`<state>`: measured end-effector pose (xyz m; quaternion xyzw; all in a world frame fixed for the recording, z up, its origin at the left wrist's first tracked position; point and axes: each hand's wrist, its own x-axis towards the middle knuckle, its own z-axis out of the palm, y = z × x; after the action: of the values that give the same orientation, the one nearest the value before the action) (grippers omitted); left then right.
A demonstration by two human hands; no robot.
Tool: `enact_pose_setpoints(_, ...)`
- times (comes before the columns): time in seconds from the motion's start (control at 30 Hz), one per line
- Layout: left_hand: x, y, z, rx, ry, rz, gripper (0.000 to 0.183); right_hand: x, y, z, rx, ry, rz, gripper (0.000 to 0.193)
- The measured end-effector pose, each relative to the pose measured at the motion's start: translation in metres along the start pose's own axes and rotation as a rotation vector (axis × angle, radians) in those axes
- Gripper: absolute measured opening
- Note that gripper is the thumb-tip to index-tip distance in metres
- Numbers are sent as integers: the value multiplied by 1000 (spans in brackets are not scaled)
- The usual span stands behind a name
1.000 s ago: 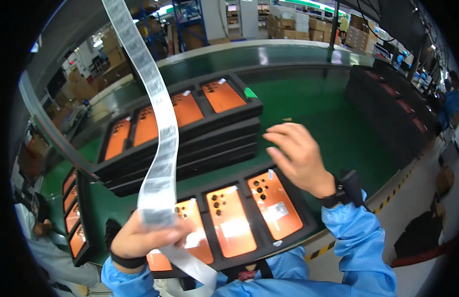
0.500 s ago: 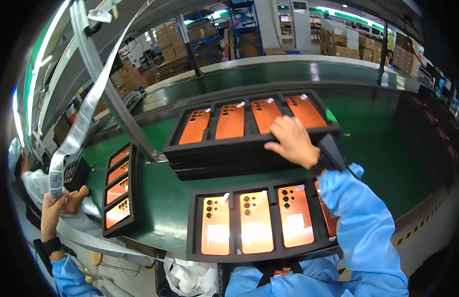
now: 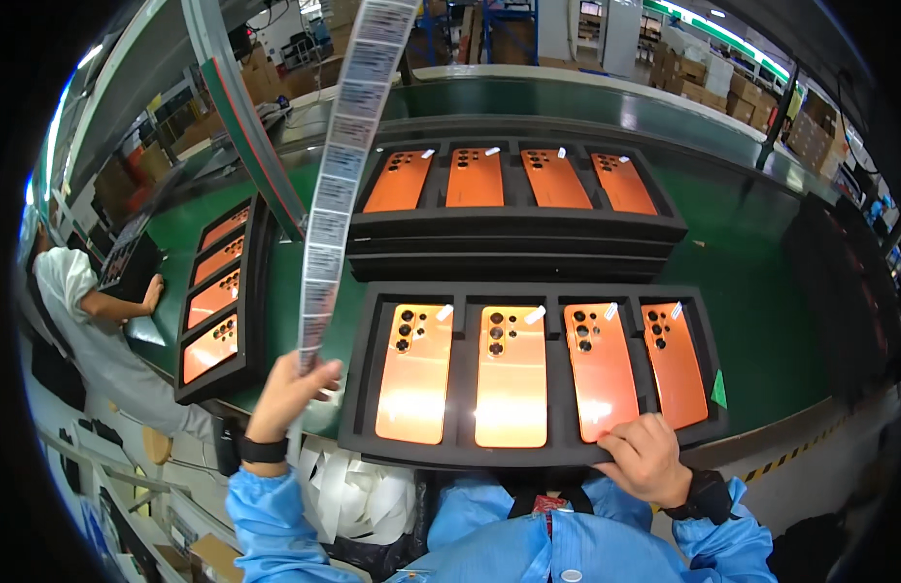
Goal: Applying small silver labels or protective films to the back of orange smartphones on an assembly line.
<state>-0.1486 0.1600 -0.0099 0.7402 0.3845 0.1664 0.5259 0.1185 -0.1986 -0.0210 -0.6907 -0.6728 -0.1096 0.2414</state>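
My left hand is closed around the lower end of a long strip of printed labels, which rises up past the tray stack. My right hand rests at the front rim of a black tray, fingers curled together by the lower end of the third orange phone. What those fingers pinch, if anything, is hidden. Beside it in that tray lie a first phone, a second phone and a rightmost phone, backs up, each with a small white tab near its cameras.
Behind stands a stack of black trays, its top one holding orange phones. Another phone tray lies left. A green belt carries dark stacks at right. A co-worker works at far left. Below sits a bin of white paper strips.
My right hand has come from the rear tray down to the front tray's near rim. My left hand has moved right, bringing the label strip upright in front of the trays. The view has shifted.
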Motion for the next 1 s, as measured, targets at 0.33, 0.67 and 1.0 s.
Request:
enact_pose_setpoints(0.33,-35,-1,57,402,139,308,33,-6,10,-6,51,-26,-2,36)
enact_pose_setpoints(0.67,-37,2,64,384,160,298,40,58,-38,-56,424,430,-70,16)
enact_pose_setpoints(1.0,-43,-9,64,402,222,271,30,47,-53,-97,570,724,-288,9)
